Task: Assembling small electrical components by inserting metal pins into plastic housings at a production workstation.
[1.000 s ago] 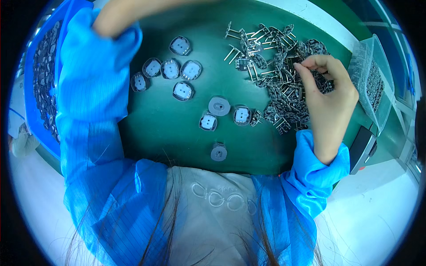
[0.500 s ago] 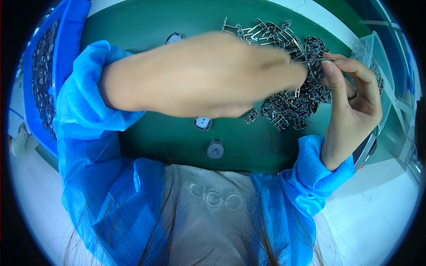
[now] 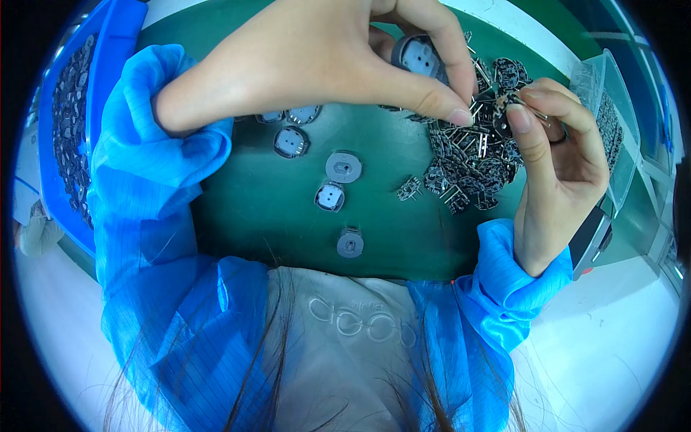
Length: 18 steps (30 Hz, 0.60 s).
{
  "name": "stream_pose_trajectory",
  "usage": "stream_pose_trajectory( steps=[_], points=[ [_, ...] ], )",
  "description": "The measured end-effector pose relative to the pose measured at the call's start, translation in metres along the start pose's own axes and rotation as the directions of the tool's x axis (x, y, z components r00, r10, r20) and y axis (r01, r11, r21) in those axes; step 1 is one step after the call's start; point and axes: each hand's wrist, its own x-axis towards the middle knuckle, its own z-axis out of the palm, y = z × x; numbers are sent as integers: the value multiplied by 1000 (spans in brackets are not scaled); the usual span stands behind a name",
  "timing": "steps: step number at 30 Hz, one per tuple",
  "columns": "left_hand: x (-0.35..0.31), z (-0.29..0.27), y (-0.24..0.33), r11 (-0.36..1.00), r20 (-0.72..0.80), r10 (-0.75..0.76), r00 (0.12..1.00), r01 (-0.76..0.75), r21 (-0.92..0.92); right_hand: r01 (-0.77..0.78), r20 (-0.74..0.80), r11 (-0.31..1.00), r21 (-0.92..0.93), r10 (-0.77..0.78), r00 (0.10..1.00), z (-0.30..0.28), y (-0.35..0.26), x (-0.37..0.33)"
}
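My left hand (image 3: pixel 345 61) reaches over the table at the top middle. Its curled fingers hold a round grey plastic housing (image 3: pixel 419 57) with small holes, while thumb and index tips nearly meet beside the right hand; whether anything sits between those tips I cannot make out. To the right, my right hand (image 3: pixel 558 144) pinches a small dark circuit board with metal pins (image 3: pixel 506 108) between thumb and fingers. Below the hands lies a heap of similar pinned circuit boards (image 3: pixel 468 162). One board (image 3: pixel 409 189) rests apart, left of the heap.
Several round grey housings lie on the green table (image 3: pixel 266 223), among them one at the front (image 3: pixel 350 243) and one further back (image 3: pixel 291 142). A blue bin (image 3: pixel 108 72) of dark parts stands left. A clear tub (image 3: pixel 626 151) of small metal parts stands right.
My left hand has swung away from me, uncovering housings on the table, and the grey housing now shows in it. The right hand has shifted slightly, with its board turned more into view.
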Motion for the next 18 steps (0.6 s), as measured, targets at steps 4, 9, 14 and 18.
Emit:
stream_pose_trajectory(
  steps=[4, 9, 14, 18],
  points=[
    [14, -2, 33, 919, 122, -392, 912, 395, -5, -49, -5, 993, 108, 50, 999, 1, 0, -3],
    [19, -1, 45, 880, 119, -384, 916, 402, -254, -78, -113, 997, 4, 78, 991, 1, 0, 2],
    [-5, 11, 4, 983, -23, -101, 995, 103, 149, -115, 16, 993, -16, 116, 993, 10, -3, -2],
    [-3, 9, -1, 962, -100, 73, 992, -44, 269, 164, 101, 954, -250, -143, 985, 13, 4, 2]
  ],
)
